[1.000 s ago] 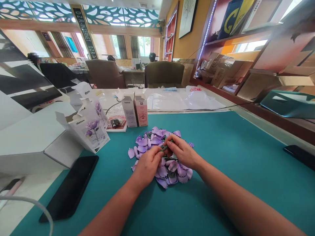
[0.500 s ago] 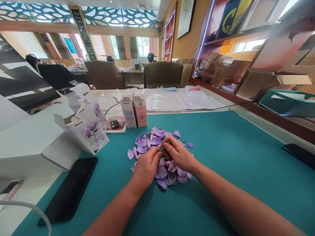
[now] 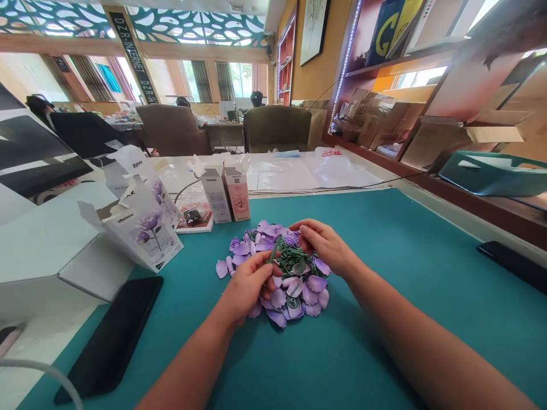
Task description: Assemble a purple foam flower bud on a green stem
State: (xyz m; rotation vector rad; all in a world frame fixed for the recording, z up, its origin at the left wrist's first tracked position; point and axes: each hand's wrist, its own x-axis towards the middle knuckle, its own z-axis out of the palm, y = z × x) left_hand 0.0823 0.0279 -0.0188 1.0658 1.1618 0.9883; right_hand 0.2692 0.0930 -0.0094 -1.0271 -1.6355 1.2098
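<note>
Now pinching green stem (image 3: 276, 248) in left hand (image 3: 245, 287) alone, tilted up out of the fingers; held two-handed half a second ago. Just right of those fingers, now uncovered, green pieces (image 3: 289, 261) amid purple petals (image 3: 317, 283). Farther right, drawn off stem with right hand (image 3: 331, 245), loosely curled; can't tell if gripping anything. Seems to mean two-handed work paused.

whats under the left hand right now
Purple petals show beside the left hand, which holds a green stem piece. The teal mat shows near its wrist. Whatever lies directly beneath the palm is covered and cannot be seen.
</note>
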